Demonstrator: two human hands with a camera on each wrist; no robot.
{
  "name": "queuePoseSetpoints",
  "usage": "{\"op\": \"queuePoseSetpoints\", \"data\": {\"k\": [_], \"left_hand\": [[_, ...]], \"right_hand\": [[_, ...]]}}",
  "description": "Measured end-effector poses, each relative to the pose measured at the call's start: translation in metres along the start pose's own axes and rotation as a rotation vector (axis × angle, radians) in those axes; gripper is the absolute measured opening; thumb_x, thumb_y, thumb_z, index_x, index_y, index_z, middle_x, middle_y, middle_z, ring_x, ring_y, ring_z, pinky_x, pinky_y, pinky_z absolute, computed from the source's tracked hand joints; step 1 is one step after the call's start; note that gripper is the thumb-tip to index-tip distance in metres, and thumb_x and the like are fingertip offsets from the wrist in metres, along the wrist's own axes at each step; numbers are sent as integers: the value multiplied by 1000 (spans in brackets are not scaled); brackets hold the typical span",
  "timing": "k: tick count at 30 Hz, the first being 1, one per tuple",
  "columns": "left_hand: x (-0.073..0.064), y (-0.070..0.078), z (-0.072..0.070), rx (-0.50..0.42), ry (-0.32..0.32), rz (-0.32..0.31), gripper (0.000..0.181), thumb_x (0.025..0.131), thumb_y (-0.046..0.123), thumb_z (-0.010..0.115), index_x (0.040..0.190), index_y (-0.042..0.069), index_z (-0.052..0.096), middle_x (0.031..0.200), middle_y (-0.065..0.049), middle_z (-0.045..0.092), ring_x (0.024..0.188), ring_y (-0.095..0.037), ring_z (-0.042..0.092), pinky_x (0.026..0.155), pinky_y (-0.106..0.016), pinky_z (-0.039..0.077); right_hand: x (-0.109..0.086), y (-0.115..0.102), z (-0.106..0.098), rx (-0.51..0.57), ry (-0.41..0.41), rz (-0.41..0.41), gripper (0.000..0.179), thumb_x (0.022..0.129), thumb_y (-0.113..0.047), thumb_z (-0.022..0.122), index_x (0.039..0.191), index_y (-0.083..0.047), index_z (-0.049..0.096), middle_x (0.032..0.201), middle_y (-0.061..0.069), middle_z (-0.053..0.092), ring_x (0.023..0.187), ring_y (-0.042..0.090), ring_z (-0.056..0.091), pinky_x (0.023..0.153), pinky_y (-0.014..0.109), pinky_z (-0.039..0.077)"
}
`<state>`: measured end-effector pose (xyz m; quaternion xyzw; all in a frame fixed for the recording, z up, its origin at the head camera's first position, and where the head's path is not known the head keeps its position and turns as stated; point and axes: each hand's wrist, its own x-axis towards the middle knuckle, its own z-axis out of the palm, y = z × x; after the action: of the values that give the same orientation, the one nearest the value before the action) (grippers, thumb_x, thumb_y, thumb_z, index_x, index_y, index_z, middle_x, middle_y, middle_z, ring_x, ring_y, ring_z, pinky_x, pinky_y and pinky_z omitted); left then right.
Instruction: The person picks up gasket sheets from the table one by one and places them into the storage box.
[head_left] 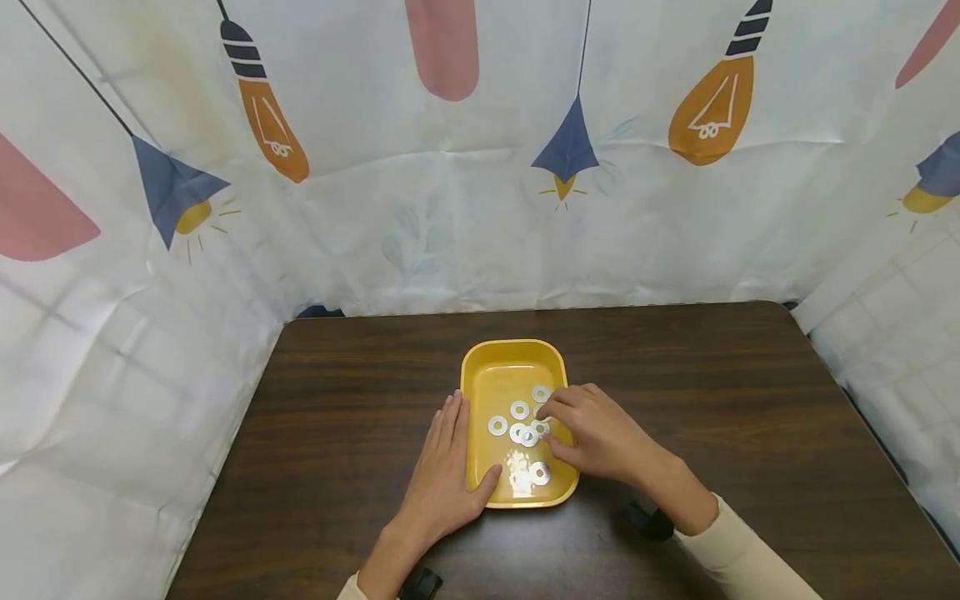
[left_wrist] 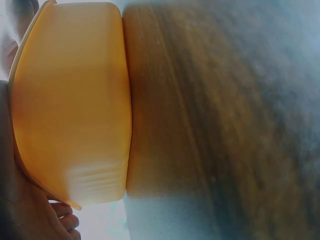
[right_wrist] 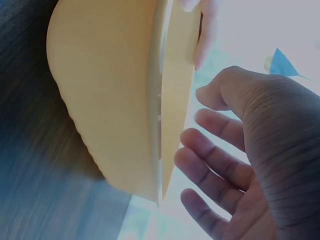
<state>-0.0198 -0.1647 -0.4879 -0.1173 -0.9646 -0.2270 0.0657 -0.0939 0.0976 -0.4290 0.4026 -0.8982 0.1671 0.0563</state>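
Observation:
A yellow tray holds several flat silver washers, some overlapping near its middle and one apart toward the front. Along the tray's left side lies my left hand, its fingers straight against the wall and its thumb over the near-left rim. My right hand reaches in over the right rim, fingertips just above the washers there. In the right wrist view its thumb and loosely bent fingers are spread apart with nothing between them. The left wrist view shows mostly the tray's outer wall.
The tray stands on a dark wood-grain table. Behind and at both sides hangs a white curtain printed with lamps and bulbs. Black wrist bands sit on both wrists.

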Motion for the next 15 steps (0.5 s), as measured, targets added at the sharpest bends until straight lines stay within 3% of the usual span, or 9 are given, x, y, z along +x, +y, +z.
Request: {"op": "queuePoseSetpoints", "data": {"k": [1, 8, 10, 15], "left_hand": [[0, 0, 0, 1, 6, 4, 103, 92, 47, 71, 167, -1, 21, 178, -16, 19, 166, -31, 21, 135, -45, 19], [-3, -4, -1, -39, 40, 21, 99, 92, 43, 72, 167, -1, 24, 177, -17, 20, 165, -32, 23, 134, -19, -5], [-3, -5, -1, -51, 58, 28, 96, 93, 41, 73, 166, -1, 26, 177, -18, 22, 164, -33, 25, 135, -24, 0], [-2, -5, -7, -77, 85, 31, 89, 93, 36, 72, 164, 0, 32, 174, -17, 29, 163, -34, 29, 133, -48, 23]], "right_hand": [[-1, 1, 0, -2, 5, 6, 26, 87, -26, 83, 110, -15, 78, 108, -1, 75, 103, 18, 70, 97, 45, 57], [-9, 7, -4, 11, 66, 48, 21, 88, -22, 84, 107, -15, 79, 109, -2, 75, 101, 18, 70, 92, 42, 58], [-12, 9, -7, 20, 81, 69, 22, 88, -22, 85, 108, -15, 79, 109, -2, 75, 102, 19, 70, 92, 42, 59], [-18, 14, -14, 44, 112, 124, 24, 89, -19, 84, 112, -15, 78, 111, -3, 75, 105, 19, 70, 93, 44, 59]]}}
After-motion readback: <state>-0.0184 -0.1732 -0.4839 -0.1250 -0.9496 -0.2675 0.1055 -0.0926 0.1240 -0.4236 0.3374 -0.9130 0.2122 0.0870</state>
